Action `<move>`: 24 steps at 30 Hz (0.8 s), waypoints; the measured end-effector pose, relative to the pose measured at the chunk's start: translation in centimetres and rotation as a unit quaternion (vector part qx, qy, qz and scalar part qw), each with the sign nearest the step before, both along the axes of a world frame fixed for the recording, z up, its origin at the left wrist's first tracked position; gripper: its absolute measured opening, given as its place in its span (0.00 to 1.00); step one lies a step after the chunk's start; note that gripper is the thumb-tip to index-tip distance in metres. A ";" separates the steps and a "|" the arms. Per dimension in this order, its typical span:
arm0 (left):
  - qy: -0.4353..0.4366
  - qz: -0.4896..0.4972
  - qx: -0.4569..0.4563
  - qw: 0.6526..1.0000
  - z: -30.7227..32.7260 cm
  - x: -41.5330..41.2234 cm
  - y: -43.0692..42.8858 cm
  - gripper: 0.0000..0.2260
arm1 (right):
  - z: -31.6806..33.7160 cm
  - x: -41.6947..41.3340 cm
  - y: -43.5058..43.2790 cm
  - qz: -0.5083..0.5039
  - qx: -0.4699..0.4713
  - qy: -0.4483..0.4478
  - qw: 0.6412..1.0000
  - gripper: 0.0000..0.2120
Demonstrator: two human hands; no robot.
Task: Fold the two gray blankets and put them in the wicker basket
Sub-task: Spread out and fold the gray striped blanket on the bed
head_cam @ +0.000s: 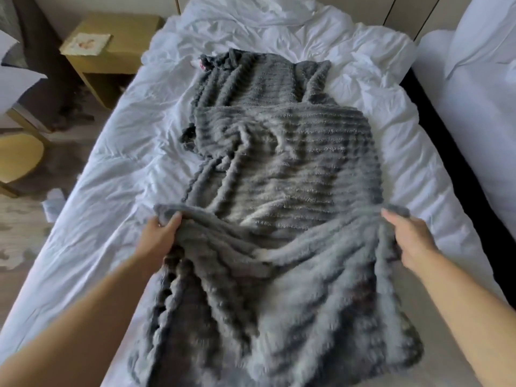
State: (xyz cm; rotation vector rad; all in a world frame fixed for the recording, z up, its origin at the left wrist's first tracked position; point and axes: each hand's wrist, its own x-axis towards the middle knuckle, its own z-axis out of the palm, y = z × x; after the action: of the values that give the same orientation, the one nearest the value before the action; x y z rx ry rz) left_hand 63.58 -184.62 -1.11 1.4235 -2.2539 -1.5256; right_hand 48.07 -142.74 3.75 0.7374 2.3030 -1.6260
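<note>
Grip: both hands are clamped on one gray ribbed blanket (279, 169), one at each side edge.
Left hand (160, 233): thumb on top and fingers curled under the fabric at the left edge.
Right hand (407, 236): fingers closed round the right edge, level with the left.
Surroundings: a rumpled white duvet (111, 152) covers the bed under the blanket. A wooden nightstand (111, 51) with a printed card (86, 44) on top stands far left, and a yellow chair seat (19, 157) is nearer on the floor. A second bed in white linen (480, 107) lies to the right, across a dark gap.
Obstructions: a small pink item (205, 65) touches the blanket's far left corner; what it is cannot be told.
Blanket position: it runs lengthwise down the bed. The far part lies flat and creased ahead of the hands, a fold sags between them, and the near part drapes toward the viewer. Whether the far layer is a separate blanket cannot be told.
</note>
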 end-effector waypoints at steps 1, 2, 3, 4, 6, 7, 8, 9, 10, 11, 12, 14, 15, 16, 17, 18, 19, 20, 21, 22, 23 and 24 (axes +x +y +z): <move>-0.001 0.005 0.006 1.000 0.8 -0.8 -0.9 0.23 | 0.9 -1.9 -0.1 -0.008 -0.003 0.031 0.999 0.24; -0.034 -0.008 0.000 0.999 1.2 -1.2 -1.4 0.29 | 1.3 -3.0 -0.2 0.001 0.029 0.043 0.999 0.29; -0.069 -0.030 -0.008 0.997 1.1 -1.1 -1.6 0.32 | 1.0 -3.4 -0.3 0.014 0.079 0.045 0.996 0.31; -0.099 -0.066 -0.022 0.993 0.5 -0.7 -1.4 0.30 | 0.3 -3.3 -0.3 0.035 0.132 0.045 0.990 0.29; -0.165 -0.168 -0.051 0.971 -1.9 1.1 -0.2 0.21 | -2.5 -1.6 -0.3 0.136 0.196 0.011 0.971 0.17; -0.198 -0.203 -0.047 0.958 -3.3 2.3 0.5 0.19 | -4.3 0.0 -0.6 0.199 0.218 -0.030 0.955 0.16; -0.233 -0.216 -0.030 0.948 -4.8 3.7 1.3 0.16 | -6.2 2.0 -0.8 0.248 0.234 -0.086 0.936 0.17; -0.264 -0.216 -0.005 0.940 -6.3 5.3 1.9 0.14 | -8.2 4.2 -1.0 0.282 0.235 -0.141 0.919 0.18; -0.289 -0.214 0.023 0.933 -7.5 6.8 2.4 0.13 | -10.3 6.5 -1.2 0.307 0.221 -0.188 0.906 0.18; -0.307 -0.209 0.053 0.927 -8.8 8.3 2.8 0.13 | -12.1 9.0 -1.3 0.326 0.200 -0.225 0.896 0.16; -0.316 -0.187 0.081 0.926 -9.8 9.5 3.1 0.13 | -13.5 11.3 -1.5 0.343 0.187 -0.253 0.885 0.16; -0.295 -0.089 0.103 0.946 -11.1 11.1 3.3 0.17 | -15.6 14.8 -2.1 0.374 0.182 -0.282 0.865 0.16; -0.278 -0.024 0.082 0.957 -11.6 11.4 3.1 0.20 | -16.1 15.9 -2.8 0.386 0.176 -0.283 0.860 0.15; -0.265 0.039 0.047 0.962 -11.9 11.4 2.7 0.25 | -16.1 16.5 -3.9 0.397 0.171 -0.276 0.858 0.14; -0.241 0.098 0.007 0.966 -12.1 11.1 2.2 0.29 | -15.9 16.6 -5.2 0.409 0.166 -0.265 0.857 0.13; -0.208 0.142 -0.019 0.968 -12.4 10.6 1.5 0.33 | -15.7 16.6 -6.8 0.418 0.163 -0.248 0.859 0.12; -0.175 0.167 -0.023 0.970 -12.5 10.1 1.0 0.34 | -15.4 16.4 -8.5 0.423 0.163 -0.222 0.863 0.12; -0.153 0.181 -0.008 0.971 -12.6 9.4 0.6 0.33 | -15.0 16.1 -10.4 0.424 0.160 -0.193 0.870 0.11; -0.135 0.190 0.019 0.972 -12.8 8.9 0.2 0.28 | -14.6 15.8 -12.5 0.421 0.150 -0.164 0.880 0.09; -0.110 0.198 0.063 0.972 -13.1 8.5 -0.2 0.20 | -14.2 15.6 -14.8 0.419 0.142 -0.135 0.886 0.08; -0.078 0.202 0.119 0.969 -13.1 8.1 -0.6 0.11 | -13.9 15.5 -17.1 0.425 0.137 -0.102 0.889 0.07; -0.049 0.200 0.169 0.964 -13.1 7.9 -0.9 0.05 | -13.8 15.5 -19.4 0.434 0.132 -0.067 0.889 0.05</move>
State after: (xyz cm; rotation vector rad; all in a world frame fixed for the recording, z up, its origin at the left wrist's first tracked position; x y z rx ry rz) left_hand 71.48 -185.56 -14.20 1.9344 -1.6516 -1.7773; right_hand 63.56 -162.18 -10.09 -0.1680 2.2487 -0.8325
